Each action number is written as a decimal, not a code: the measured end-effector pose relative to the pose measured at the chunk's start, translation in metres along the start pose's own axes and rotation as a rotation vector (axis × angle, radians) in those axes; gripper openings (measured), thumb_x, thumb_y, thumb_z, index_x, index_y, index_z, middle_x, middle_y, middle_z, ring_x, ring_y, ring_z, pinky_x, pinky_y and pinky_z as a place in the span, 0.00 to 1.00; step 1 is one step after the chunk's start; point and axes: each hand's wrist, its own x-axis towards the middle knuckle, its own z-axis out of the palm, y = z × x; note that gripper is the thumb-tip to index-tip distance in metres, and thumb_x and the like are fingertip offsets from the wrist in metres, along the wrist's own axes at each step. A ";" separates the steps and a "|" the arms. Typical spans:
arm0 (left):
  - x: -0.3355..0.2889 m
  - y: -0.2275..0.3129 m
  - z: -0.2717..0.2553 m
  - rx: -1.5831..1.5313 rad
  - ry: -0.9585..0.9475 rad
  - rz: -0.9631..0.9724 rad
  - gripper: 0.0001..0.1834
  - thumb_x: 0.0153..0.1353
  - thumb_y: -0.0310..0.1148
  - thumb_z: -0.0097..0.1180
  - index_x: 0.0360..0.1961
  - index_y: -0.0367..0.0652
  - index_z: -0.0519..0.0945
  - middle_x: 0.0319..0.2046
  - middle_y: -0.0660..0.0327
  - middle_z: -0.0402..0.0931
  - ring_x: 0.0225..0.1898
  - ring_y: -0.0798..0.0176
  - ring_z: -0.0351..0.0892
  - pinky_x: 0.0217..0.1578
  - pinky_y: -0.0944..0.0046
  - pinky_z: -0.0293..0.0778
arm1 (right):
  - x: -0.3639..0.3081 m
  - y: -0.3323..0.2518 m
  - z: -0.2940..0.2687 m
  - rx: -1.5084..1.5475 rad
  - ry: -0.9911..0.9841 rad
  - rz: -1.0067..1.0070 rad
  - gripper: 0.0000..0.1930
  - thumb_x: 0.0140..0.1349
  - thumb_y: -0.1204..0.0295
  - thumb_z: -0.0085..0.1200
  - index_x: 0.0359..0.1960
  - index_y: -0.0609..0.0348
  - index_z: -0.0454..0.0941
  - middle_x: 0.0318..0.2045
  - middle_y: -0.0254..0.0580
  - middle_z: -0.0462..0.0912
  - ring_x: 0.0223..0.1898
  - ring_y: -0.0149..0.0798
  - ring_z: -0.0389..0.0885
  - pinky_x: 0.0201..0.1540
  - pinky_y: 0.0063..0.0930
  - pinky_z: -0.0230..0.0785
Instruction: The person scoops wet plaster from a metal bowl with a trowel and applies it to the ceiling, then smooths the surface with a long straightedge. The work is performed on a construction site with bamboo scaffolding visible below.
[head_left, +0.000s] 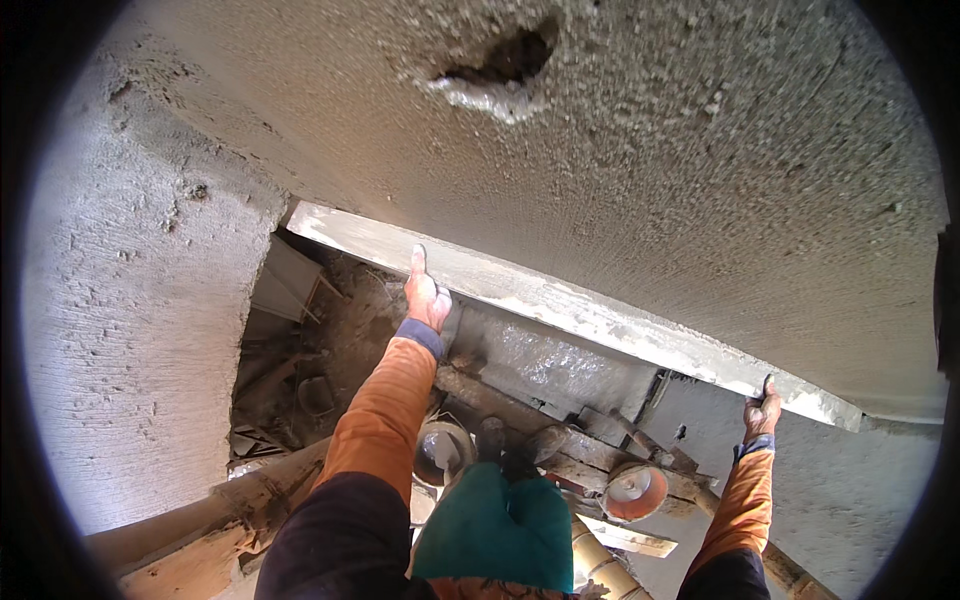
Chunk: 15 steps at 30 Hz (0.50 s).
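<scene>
Against the freshly plastered wall, a long straightedge lay pressed flat, its long axis running from the upper left down to the lower right across the view. The left hand gripped it near the upper-left end, fingers wrapped behind the board and the thumb stretched up along its face. The right hand held the far lower-right end, fingers curled about the edge; how tightly they closed could not quite be told, since that hand sat small near the rim of the picture. Both arms reached up in orange sleeves, so the board lay above and ahead of the fingers, spanning the gap between the two hands. The left hand stood nearer the middle of the view, the right well out to the side. Above the board a ragged hole broke the plaster. Below, wooden scaffold poles crossed under the person, with an orange bowl and a grey pan resting near them.
</scene>
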 end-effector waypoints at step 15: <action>-0.085 0.058 0.069 -0.044 -0.068 0.041 0.32 0.65 0.43 0.60 0.63 0.33 0.67 0.60 0.55 0.71 0.60 0.60 0.69 0.63 0.61 0.64 | -0.075 -0.116 0.030 0.017 -0.082 -0.070 0.18 0.69 0.69 0.53 0.58 0.61 0.73 0.53 0.42 0.79 0.54 0.45 0.77 0.56 0.51 0.72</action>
